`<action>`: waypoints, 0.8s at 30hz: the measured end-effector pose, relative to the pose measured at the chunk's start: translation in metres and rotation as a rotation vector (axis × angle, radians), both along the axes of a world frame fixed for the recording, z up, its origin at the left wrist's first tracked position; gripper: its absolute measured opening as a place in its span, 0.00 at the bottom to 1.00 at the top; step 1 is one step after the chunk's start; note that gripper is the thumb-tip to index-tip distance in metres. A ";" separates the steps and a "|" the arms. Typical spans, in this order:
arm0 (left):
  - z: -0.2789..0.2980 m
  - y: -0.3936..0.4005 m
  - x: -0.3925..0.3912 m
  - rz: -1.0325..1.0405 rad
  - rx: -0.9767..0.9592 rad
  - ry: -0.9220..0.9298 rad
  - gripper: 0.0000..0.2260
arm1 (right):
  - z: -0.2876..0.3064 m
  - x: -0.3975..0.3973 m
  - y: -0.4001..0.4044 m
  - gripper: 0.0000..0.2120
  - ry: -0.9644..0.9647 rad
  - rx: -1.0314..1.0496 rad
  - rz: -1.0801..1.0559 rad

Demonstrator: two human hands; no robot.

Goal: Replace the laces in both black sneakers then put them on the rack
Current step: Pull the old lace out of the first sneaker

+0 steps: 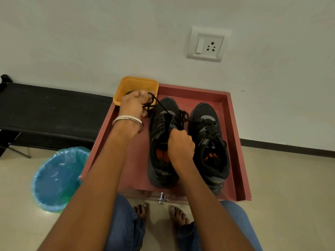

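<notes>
Two sneakers [186, 142] side by side on worktop [233, 142] before you, toes toward wall. Tub [136, 86] at worktop's far-left corner. Bin [56, 178] on floor left of worktop. Socket [206, 45] on wall behind.

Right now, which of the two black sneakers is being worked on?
The left sneaker: the right hand grips its tongue area while the left hand pulls its lace. The right sneaker sits untouched, fully laced.
</notes>
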State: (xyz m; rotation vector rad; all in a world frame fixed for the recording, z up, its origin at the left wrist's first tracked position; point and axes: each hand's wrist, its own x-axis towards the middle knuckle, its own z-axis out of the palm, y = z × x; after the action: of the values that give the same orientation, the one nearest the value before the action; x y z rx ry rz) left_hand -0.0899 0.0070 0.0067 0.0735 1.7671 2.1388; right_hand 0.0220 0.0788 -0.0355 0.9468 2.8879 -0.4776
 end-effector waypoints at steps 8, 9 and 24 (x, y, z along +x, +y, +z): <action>0.015 -0.017 -0.005 0.010 0.362 -0.118 0.14 | 0.000 -0.001 0.001 0.08 -0.013 -0.005 -0.007; 0.011 -0.012 -0.003 0.003 0.124 -0.040 0.14 | 0.000 0.000 0.001 0.08 -0.007 -0.008 -0.009; -0.035 0.038 0.014 -0.312 -1.258 0.628 0.12 | 0.001 0.000 0.001 0.09 -0.013 -0.016 -0.010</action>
State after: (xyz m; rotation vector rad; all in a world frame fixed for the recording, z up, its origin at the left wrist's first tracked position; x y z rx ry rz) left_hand -0.0762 0.0446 -0.0280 0.6640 2.8581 0.5246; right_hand 0.0222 0.0801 -0.0343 0.9583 2.8651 -0.4930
